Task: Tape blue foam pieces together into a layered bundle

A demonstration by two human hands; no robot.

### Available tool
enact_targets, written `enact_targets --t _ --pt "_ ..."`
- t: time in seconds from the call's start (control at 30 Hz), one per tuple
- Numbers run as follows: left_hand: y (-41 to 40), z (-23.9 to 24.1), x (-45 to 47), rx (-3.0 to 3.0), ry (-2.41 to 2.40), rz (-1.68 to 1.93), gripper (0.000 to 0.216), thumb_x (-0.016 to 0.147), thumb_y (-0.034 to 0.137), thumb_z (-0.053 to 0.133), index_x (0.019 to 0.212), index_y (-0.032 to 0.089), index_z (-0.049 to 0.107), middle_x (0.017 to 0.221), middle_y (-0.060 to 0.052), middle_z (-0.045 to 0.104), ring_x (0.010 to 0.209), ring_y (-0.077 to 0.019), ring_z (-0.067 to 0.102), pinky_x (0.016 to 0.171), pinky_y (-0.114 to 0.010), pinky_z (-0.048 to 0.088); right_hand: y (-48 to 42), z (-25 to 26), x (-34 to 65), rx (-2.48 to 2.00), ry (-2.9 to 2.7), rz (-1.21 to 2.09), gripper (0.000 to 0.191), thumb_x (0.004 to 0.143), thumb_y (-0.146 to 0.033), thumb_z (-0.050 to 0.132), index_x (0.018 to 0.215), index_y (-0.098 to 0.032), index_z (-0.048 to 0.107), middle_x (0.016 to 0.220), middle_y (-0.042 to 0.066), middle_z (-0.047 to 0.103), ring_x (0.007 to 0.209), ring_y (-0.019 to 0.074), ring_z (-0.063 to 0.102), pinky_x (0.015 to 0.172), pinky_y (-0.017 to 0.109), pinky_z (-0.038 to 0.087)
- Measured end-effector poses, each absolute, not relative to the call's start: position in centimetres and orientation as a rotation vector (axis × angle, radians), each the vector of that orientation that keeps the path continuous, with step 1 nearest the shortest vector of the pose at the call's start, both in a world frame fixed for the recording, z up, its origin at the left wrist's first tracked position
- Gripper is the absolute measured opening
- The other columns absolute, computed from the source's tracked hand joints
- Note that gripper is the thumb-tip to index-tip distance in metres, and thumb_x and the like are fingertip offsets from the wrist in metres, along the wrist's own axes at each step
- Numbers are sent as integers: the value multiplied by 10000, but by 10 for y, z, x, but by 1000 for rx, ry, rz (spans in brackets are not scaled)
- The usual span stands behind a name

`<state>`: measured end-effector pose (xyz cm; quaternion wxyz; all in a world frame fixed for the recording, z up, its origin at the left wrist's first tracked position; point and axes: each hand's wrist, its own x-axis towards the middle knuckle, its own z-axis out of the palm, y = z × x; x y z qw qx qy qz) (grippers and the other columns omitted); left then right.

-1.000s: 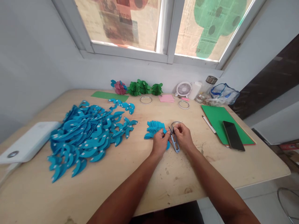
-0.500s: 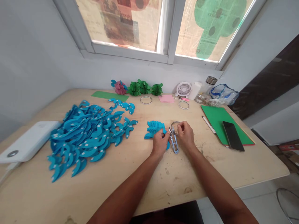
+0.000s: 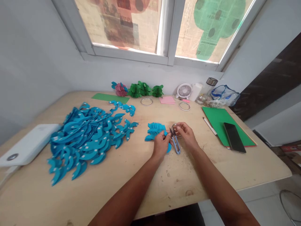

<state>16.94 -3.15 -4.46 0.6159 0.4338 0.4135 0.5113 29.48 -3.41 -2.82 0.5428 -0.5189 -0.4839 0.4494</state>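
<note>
My left hand is closed with thumb and forefinger pinched on a blue paper piece, parts of which show around the fingers. Right behind it sits a pleated stack of blue paper. Between my two hands lie thread snips, blades pointing away from me and apart. My right hand has its fingers bent round the near-right side of a thin tape roll, mostly hidden by the fingers.
A big heap of blue paper pieces with white patches spreads at left, beside a white power bank. Green folded paper shapes, tape rings and a small fan stand behind. A phone rests on green sheets at right.
My right hand has gone from a pinch just right of the tape roll to fingers laid on the roll. The left hand and the snips have hardly moved.
</note>
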Motion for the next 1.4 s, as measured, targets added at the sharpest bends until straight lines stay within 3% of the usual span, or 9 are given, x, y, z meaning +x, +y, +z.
enact_targets --t 0.27,0.4,0.57,0.73,0.9,1.03,1.17,1.3,1.4 --pt "-30 -48 170 1056 934 1164 131 733 271 553 752 152 602 497 39 543 427 -102 497 462 -212 373 -31 -37 294 -1168 -1175 1113 411 693 -265 628 1068 -222 466 748 -6 605 625 131 571 588 264 456" --pt "-30 -50 169 1092 928 1121 219 742 262 543 892 131 634 586 15 601 444 -95 510 471 -212 388 -27 -40 305 -1213 -1167 1033 472 681 -244 618 1116 -216 435 709 -21 596 616 133 572 587 264 452" --pt "-31 -53 169 1066 933 1097 368 779 279 504 1091 98 577 682 -33 656 438 -84 511 477 -211 404 -25 -45 324 -1477 -1265 765 473 701 -226 556 1159 -202 438 711 -7 588 621 146 564 586 273 445" --pt "-33 -52 168 1035 827 1064 534 796 315 505 1275 94 422 675 -36 659 440 -87 513 489 -218 417 -29 -37 324 -1686 -1432 279 470 695 -182 539 1162 -213 499 916 61 623 798 192 555 727 345 437" --pt "-34 -49 168 1026 765 1026 722 784 333 552 1388 114 223 611 3 627 452 -99 527 500 -227 432 -34 -26 304 -1337 -1473 725 471 750 -216 531 1211 -202 431 840 34 635 688 143 567 636 283 460" --pt "-35 -50 169 1054 728 1020 763 774 362 581 1396 126 207 516 42 553 446 -107 524 490 -226 425 -39 -28 289 -1196 -1394 1075 496 748 -252 554 1217 -220 397 766 -8 600 481 95 508 451 238 436" --pt "-36 -51 169 1072 727 1011 766 754 406 601 1379 132 253 509 42 541 445 -107 516 471 -221 402 -41 -31 283 -1126 -1326 1222 521 737 -248 556 1223 -242 372 718 -47 552 351 73 450 344 236 398" --pt "-36 -49 168 1049 772 1023 669 719 371 637 1294 146 380 537 33 561 463 -108 526 481 -217 393 -37 -30 288 -1142 -1286 1151 514 708 -220 573 1194 -212 408 664 -57 537 418 73 469 394 214 402" --pt "-35 -49 167 1028 861 1066 400 683 338 658 1022 148 561 583 15 588 471 -93 516 468 -198 366 -34 -28 294 -1175 -1253 1046 499 687 -211 585 1162 -187 435 635 -59 538 504 77 486 476 204 414"
